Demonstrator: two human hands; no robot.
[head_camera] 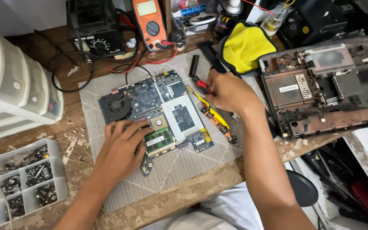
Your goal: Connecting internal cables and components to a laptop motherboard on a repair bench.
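Head view: the laptop motherboard (156, 110) lies on a grey woven mat (184, 166) at the middle of the wooden surface (71, 140). The left hand (124, 147) rests flat on the board's 7 o'clock corner, fingers spread and closed on nothing, just beside the green memory module (159, 140). The right hand (228, 91), at the board's 3 o'clock, is curled around a red-handled tool (202, 85); its tip is hidden.

Risks, as I judge them: the left palm could press or shed static into the bare chip (159, 122) next to its fingers. A slip of the tool could scratch the board. The yellow-handled screwdrivers (214, 114) lie touching the board's 3 o'clock edge, so a nudge could roll them onto it.
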